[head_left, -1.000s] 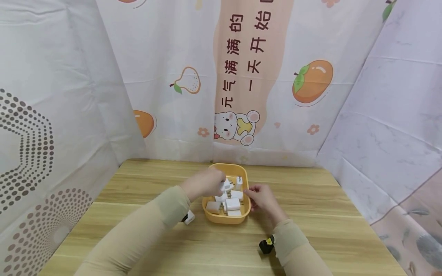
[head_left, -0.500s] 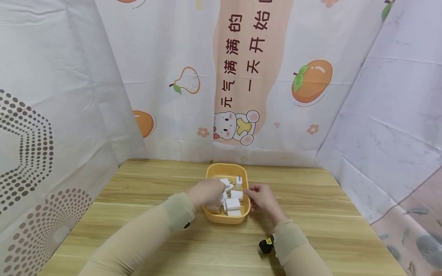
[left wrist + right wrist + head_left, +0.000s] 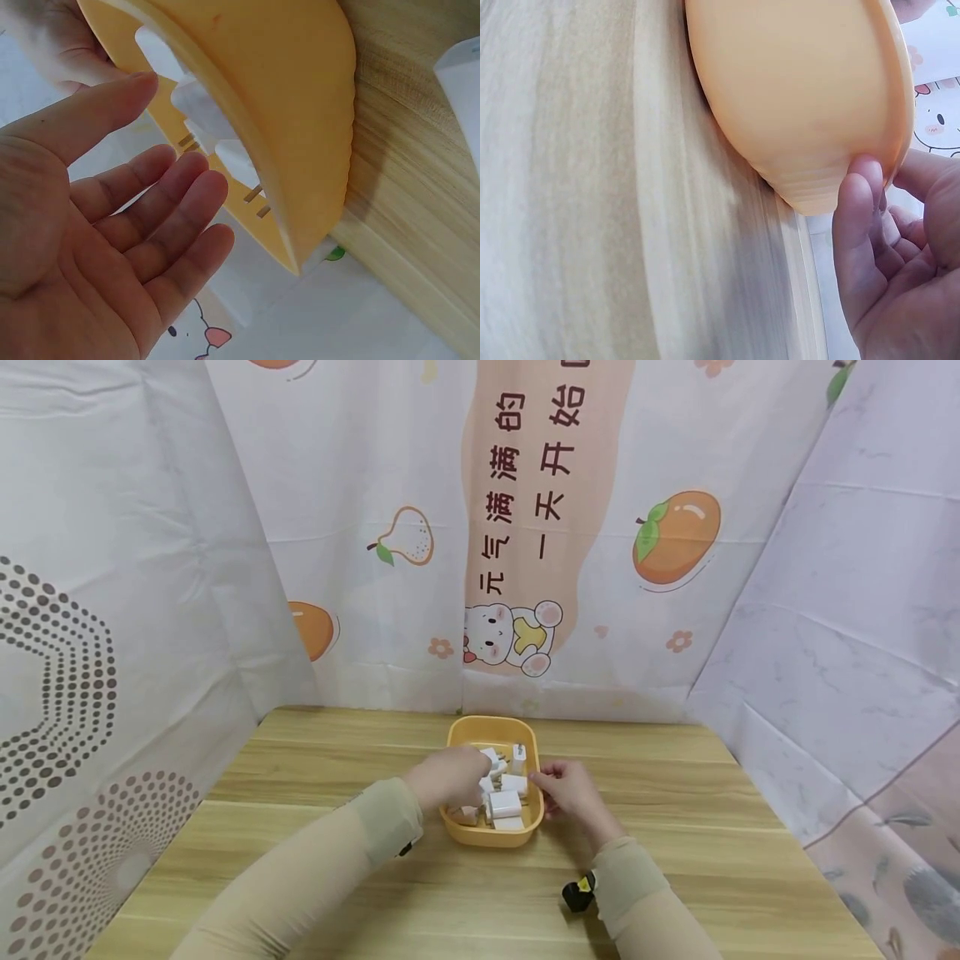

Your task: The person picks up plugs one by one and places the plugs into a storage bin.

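Observation:
A yellow plastic bin (image 3: 491,838) on the table holds several white charger plugs (image 3: 505,804), some with their metal prongs showing. My left hand (image 3: 450,777) reaches over the bin's left side, hiding some of the plugs. In the left wrist view, its fingers (image 3: 199,191) are spread loosely beside the bin's mouth, and the palm holds nothing. On the bin's opposite side, my right hand (image 3: 572,792) pinches the rim; the right wrist view has the thumb over the edge and fingertips (image 3: 866,166) against the outer wall (image 3: 795,82).
Another white plug (image 3: 465,97) lies on the wooden table outside the bin, seen in the left wrist view and covered by the left arm in the head view. A black wrist device (image 3: 577,893) hangs by the right sleeve. A printed curtain (image 3: 360,610) stands behind the table.
My left hand has come down and slightly right over the bin, and its forearm now covers the loose plug on the table. My right hand and the bin stay put.

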Available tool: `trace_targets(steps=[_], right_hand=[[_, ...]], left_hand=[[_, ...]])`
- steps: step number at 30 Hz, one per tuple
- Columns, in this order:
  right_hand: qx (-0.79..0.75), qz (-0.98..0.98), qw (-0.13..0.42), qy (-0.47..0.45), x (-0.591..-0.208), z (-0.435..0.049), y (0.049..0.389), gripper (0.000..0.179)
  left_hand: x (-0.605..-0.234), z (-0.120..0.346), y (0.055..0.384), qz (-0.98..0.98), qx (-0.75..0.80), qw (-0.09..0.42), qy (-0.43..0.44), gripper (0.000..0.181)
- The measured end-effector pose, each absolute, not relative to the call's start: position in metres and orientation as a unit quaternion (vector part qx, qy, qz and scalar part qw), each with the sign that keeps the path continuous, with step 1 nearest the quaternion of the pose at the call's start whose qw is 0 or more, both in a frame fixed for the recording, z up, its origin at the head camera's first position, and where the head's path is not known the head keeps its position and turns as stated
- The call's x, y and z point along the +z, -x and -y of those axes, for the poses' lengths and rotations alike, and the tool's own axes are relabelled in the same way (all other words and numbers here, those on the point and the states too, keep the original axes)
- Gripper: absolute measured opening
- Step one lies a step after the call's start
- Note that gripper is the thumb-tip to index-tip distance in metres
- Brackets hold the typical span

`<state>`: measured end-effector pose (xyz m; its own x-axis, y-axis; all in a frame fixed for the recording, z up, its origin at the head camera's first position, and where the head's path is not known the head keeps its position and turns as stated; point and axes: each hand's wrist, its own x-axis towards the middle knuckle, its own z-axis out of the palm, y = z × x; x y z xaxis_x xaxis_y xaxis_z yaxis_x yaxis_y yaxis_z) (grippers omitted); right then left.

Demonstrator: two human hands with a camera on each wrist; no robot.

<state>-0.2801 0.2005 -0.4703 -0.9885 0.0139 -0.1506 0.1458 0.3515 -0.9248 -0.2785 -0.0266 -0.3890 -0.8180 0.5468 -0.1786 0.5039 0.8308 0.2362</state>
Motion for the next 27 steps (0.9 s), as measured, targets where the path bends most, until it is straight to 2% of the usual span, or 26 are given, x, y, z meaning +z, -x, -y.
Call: trace_targets(steps=[5, 15, 27], right_hand=[[-0.566, -0.821, 0.058, -0.049, -0.472, -0.2, 0.28, 0.021], [-0.565, -0.821, 0.057, -0.048, -0.472, -0.2, 0.28, 0.022], [-0.566, -0.82, 0.063, -0.045, -0.47, -0.202, 0.281, 0.022]], left_hand=[[-0.384, 0.03, 0.277, -0.947, 0.112, 0.114, -0.277, 0.027], [-0.36, 0.06, 0.272, -0.942, 0.13, 0.031, -0.308, 0.041], [-0.338, 0.123, 0.272, -0.944, 0.141, -0.041, -0.295, 0.043]])
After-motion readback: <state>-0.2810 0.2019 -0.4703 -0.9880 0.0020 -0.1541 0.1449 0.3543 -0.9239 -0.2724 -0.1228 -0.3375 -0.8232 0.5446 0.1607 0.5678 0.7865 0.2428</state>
